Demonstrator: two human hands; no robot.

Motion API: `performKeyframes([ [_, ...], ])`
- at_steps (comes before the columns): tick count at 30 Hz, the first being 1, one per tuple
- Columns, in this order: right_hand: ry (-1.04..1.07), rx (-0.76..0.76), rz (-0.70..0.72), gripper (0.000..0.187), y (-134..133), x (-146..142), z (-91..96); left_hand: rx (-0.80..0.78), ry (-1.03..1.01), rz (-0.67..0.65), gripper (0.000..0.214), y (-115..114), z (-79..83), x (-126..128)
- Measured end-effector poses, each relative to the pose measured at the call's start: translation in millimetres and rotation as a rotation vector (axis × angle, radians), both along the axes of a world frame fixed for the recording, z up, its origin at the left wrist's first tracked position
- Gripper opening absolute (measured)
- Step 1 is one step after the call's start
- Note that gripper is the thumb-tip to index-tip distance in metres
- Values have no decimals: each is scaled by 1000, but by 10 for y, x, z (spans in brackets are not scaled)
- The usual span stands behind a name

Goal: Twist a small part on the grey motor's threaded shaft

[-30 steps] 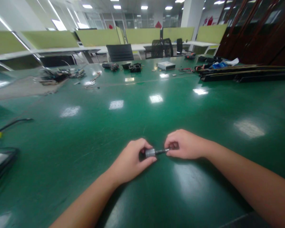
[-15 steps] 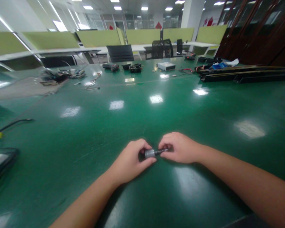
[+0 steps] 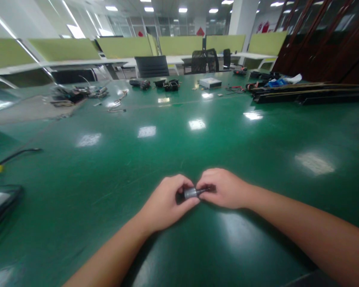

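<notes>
Between thumb and fingers, my left hand (image 3: pixel 164 205) grips a small silver-grey cylinder (image 3: pixel 190 193), whose left end is hidden in the hand. A thin dark shaft (image 3: pixel 201 191) sticks out of the cylinder's right end. My right hand (image 3: pixel 223 189) is closed in a pinch around that shaft, and its fingertips almost touch those of the left. Blur hides the fine detail, so I cannot tell exactly what the piece is. Both hands are low over the green tabletop (image 3: pixel 173 147).
A black cable (image 3: pixel 14 155) with a yellow tag and a dark-framed device (image 3: pixel 2 203) lie at the left. Far back are a silver box (image 3: pixel 210 83), black parts (image 3: pixel 167 85) and a pile of electronics (image 3: pixel 68 95). Long black strips (image 3: pixel 311 93) are stacked at the right.
My right hand has shifted slightly left along the shaft, covering more of it. The left hand and cylinder have moved a little right, narrowing the gap between the hands.
</notes>
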State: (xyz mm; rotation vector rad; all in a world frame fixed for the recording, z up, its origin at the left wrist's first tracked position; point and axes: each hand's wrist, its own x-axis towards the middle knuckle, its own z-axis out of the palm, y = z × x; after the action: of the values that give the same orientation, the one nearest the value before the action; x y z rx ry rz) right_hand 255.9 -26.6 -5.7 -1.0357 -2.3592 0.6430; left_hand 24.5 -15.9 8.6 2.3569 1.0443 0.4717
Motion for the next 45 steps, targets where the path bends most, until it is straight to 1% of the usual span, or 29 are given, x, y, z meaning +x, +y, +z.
performKeyframes([
  [3,12,3,6,12,0,-2,3,-7,-11,-10,17,-2,2,6],
  [11,-12,-24,-44,13,-8,-10,12,5,7,12,18,4,-10,5],
  [24,-22,-8,-19,11,-4,-6,-4,1,4,10,19,7,-12,6],
  [37,-23,0,-8,11,-10,2,38,-10,-1,15,17,5,13,14],
  [45,-38,-1,-13,10,-21,23,45,-18,-8,7,18,4,-4,-12],
])
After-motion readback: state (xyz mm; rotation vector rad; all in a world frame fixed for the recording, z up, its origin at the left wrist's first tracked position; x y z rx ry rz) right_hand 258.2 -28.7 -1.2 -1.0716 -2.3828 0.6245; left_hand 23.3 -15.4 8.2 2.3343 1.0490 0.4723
